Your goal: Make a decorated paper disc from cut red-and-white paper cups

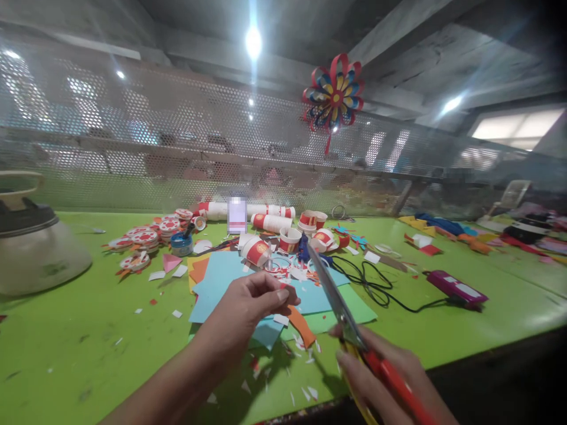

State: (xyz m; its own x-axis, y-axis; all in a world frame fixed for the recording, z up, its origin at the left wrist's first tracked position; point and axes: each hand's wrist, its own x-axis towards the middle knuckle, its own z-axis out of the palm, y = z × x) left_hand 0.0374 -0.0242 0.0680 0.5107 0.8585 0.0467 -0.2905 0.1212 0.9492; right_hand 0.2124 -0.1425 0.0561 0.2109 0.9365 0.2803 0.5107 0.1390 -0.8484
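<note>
My right hand (381,366) holds a pair of scissors (339,301) with red and yellow handles. The blades point up and away and look closed or nearly so. My left hand (261,298) is raised over blue paper, thumb pressed to the fingers in a pinch; a small red bit shows at the fingertips, too small to name. An orange paper strip (301,326) lies just below and right of my left hand. Blue sheets (221,283) are stacked over green and orange ones. Small white and red scraps (310,392) lie near the table's front edge.
Red-and-white paper cups (257,251) stand and lie behind the sheets. At the left are round paper pieces (145,237), a blue jar (181,243) and a large translucent container (35,254). A purple power strip (456,288) with black cable lies right. A paper flower (335,97) hangs above.
</note>
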